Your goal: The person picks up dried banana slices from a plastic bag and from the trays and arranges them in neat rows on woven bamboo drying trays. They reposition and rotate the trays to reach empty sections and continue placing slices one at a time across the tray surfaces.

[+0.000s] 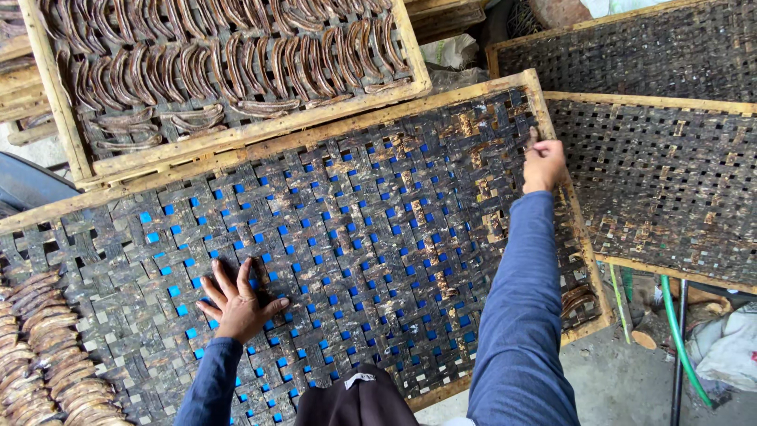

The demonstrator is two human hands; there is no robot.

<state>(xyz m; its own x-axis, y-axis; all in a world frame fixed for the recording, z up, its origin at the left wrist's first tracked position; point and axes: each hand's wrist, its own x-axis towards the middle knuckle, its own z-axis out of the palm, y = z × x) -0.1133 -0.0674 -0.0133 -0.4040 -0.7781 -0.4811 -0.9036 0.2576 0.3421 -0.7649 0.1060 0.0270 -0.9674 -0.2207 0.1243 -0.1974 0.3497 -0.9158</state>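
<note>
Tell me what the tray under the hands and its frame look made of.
Tray mesh: flat woven strips, probably bamboo or cane, matte, dark and stained. Frame: pale raw wood, unfinished, with visible grain. Left hand lies flat on the weave; right hand is at the frame edge.

Single view, head-worn camera. It looks steeply down from above onto a large woven tray [378,229], which fills most of the frame and runs at a slant from lower left to upper right. Both of the wearer's arms enter from the bottom edge; left hand [236,304] sits near, right hand [542,164] reaches further out. The top of the frame faces away from the wearer. Close range, at arm's length. No second view to compare.
</note>
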